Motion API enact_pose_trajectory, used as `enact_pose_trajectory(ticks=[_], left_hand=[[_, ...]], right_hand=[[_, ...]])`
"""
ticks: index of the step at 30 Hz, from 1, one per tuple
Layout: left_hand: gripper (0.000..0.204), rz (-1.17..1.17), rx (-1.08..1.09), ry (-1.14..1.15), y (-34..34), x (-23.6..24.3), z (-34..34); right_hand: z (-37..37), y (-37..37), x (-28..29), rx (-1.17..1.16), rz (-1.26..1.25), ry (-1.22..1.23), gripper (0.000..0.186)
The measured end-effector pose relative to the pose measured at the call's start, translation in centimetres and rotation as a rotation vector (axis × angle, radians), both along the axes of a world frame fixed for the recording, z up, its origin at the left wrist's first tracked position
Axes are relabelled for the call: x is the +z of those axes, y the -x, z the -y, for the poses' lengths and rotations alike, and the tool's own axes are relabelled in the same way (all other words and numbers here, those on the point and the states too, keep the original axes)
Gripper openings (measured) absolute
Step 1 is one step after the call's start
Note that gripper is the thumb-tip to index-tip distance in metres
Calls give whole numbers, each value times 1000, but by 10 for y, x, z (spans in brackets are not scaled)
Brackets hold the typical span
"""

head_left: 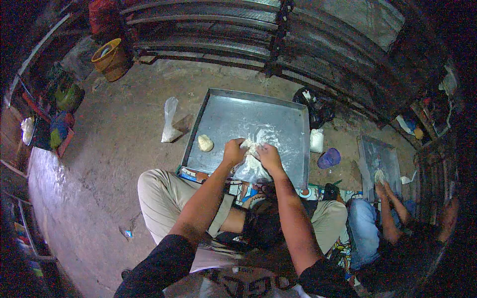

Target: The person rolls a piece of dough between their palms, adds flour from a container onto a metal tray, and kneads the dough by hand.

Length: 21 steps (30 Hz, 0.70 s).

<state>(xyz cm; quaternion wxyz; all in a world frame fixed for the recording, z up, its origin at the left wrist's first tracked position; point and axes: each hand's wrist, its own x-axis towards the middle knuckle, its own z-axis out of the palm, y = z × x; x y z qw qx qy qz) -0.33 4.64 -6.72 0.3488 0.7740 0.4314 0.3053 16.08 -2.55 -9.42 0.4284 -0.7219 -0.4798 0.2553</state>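
Observation:
A wide metal tray (203, 114) lies on the floor in front of my crossed legs, dusted with white flour (265, 135). Both of my hands are on a floury piece of dough (251, 149) near the middle of the tray: my left hand (233, 154) grips its left side, and my right hand (268, 159) grips its right side, fingers curled in. A separate round pale lump of dough (205, 142) sits at the tray's left.
Plastic bags of white powder (170, 131) (316, 140) flank the tray, a purple cup (329, 158) at its right. Another person's hands (384, 187) work at a second tray (377, 149) on the right. A yellow bucket (112, 64) stands back left, beside metal racks (203, 35).

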Motion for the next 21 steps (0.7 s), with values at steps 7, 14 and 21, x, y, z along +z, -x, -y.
enact_pose_trajectory(ticks=[7,14,21], left_hand=[[45,-94,-177,-15,-13,20,20],[37,165,-299,311,-2,15,13],[47,139,-169,619,-1,24,10]], right_hand=[[5,-3,16,22,-112,202,41],[9,-11,13,-61,382,-18,36],[8,3,34,122,309,82,26]])
